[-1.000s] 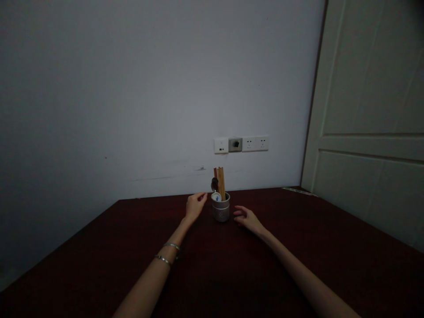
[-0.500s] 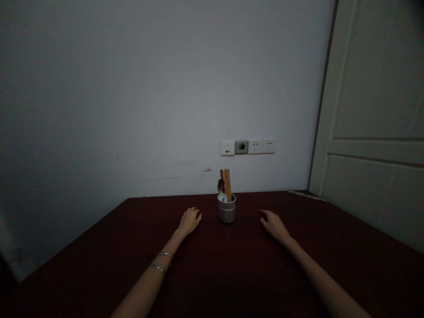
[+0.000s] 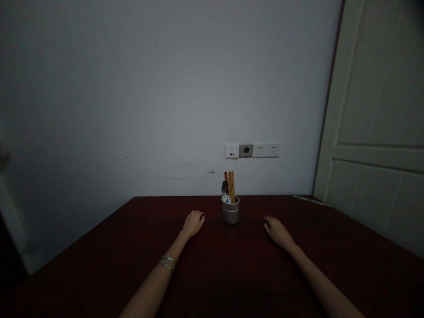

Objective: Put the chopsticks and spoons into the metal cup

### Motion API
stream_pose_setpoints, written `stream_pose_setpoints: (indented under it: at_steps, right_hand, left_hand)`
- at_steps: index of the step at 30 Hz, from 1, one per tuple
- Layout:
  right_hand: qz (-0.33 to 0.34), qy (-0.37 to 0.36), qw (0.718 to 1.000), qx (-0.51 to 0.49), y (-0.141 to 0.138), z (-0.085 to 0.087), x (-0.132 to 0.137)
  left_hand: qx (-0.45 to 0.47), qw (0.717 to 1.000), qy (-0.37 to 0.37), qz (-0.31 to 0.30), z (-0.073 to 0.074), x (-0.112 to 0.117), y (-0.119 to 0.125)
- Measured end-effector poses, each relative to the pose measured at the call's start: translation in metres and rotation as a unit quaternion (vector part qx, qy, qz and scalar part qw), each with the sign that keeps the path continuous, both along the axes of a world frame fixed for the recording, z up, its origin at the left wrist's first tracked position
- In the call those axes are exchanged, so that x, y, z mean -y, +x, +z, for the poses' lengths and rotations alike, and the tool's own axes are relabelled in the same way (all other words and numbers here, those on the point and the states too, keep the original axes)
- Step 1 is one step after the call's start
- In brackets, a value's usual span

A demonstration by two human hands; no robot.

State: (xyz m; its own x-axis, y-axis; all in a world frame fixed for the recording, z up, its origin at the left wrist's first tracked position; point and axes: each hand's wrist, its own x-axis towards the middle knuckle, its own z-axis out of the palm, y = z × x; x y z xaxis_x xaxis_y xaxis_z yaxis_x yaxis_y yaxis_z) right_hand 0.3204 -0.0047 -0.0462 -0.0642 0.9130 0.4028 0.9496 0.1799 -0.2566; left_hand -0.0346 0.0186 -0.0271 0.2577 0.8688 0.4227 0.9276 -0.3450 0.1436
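On the dark red table (image 3: 218,269), a grey cylindrical utensil holder (image 3: 230,216) stands upright between my hands, touched by neither. Several wooden chopsticks (image 3: 231,187) rise out of it, beside a dark metal spoon (image 3: 225,187) and a white spoon with a blue mark (image 3: 226,200). My left hand (image 3: 194,224) rests palm down to the left of the holder, fingers loosely bent and nothing held; two bracelets circle that wrist. To the holder's right lies my right hand (image 3: 277,230), also palm down and empty, its thumb apart from the fingers.
Behind the table rises a pale wall with a row of sockets and switches (image 3: 252,150). A light panelled door (image 3: 377,123) borders the right side. Near the far right corner lies a thin flat strip (image 3: 310,201). Something blurred shows at the far left edge.
The whole view has shifted slightly, so everything sits a little farther right and lower. My right fingertips have drawn in slightly. The holder and my left hand keep their places on the table.
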Motion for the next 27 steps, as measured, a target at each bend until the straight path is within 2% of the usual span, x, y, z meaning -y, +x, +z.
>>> stream_pose_setpoints:
  at_steps: [16,27]
  right_hand:
    - [-0.002,0.0,1.0,-0.008,0.001,-0.0015,-0.0006]
    - [-0.003,-0.002,1.0,0.002,0.0029,-0.0039,-0.0023]
  left_hand:
    - [0.025,0.999,-0.033,0.004,-0.0004,0.0005,-0.0014]
    - [0.021,0.999,-0.024,0.01,-0.0019,-0.0001,-0.0019]
